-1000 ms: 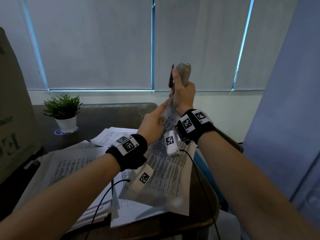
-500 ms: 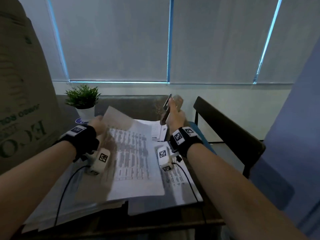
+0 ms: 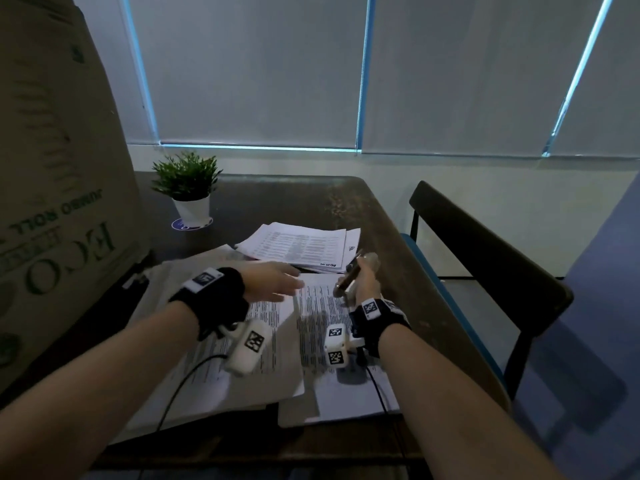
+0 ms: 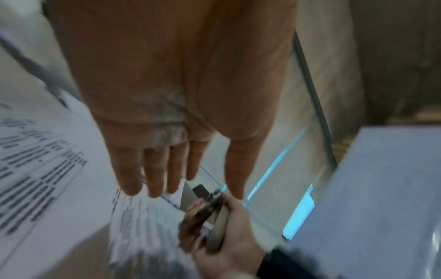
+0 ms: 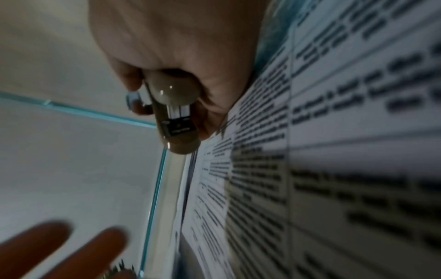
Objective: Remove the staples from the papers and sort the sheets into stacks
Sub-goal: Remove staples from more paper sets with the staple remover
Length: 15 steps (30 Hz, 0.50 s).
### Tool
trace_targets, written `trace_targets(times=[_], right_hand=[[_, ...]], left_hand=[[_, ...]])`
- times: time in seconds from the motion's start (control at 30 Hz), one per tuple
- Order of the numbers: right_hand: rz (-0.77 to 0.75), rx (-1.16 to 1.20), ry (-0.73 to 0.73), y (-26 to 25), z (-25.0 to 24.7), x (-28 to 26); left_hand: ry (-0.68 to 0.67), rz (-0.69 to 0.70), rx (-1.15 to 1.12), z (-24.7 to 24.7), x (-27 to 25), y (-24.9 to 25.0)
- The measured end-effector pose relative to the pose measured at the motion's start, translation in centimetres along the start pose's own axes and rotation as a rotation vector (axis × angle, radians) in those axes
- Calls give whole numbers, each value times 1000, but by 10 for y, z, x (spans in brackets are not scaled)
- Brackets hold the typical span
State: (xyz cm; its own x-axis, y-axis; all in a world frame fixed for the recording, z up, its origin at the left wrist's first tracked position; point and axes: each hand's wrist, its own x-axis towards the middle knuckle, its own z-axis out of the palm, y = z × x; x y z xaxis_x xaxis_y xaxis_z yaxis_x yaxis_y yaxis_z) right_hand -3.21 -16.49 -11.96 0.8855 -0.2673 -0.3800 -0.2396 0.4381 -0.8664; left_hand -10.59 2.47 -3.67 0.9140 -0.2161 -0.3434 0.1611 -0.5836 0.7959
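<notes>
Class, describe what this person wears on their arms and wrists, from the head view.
Both forearms are bare, no sleeves. Each wrist carries a black band bearing white square-patterned marker tags. A small white camera box, also tagged, hangs under each wrist, with a thin black cable trailing from it.

The sheets are white, printed with rows of black text set in ruled table boxes; the far stack near the table's back edge is white with the same black lines. The table is dark brown with a worn, speckled patch. The stapler in the right hand is glossy beige-grey with a dark metal part. Both wristbands are black and carry white tags with black square codes. The plant is green in a white pot on a blue round mat. The cardboard box is brown with dark green lettering. The blinds are grey, edged in bright cyan light. The chair is black with a blue seat edge.
</notes>
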Motion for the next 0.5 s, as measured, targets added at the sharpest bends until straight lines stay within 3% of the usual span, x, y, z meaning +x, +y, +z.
trace_targets(times=[0.1, 0.17, 0.3, 0.4, 0.5], right_hand=[[4, 48, -11, 2, -12, 11], [20, 69, -30, 2, -16, 13], [25, 91, -60, 3, -19, 17], [11, 63, -88, 6, -20, 20], [6, 82, -123, 7, -21, 21]], left_hand=[[-163, 78, 334, 38, 9, 5], [-192, 12, 542, 45, 15, 5], [-116, -139, 733, 35, 15, 4], [-71, -124, 792, 27, 22, 4], [73, -116, 740, 32, 32, 2]])
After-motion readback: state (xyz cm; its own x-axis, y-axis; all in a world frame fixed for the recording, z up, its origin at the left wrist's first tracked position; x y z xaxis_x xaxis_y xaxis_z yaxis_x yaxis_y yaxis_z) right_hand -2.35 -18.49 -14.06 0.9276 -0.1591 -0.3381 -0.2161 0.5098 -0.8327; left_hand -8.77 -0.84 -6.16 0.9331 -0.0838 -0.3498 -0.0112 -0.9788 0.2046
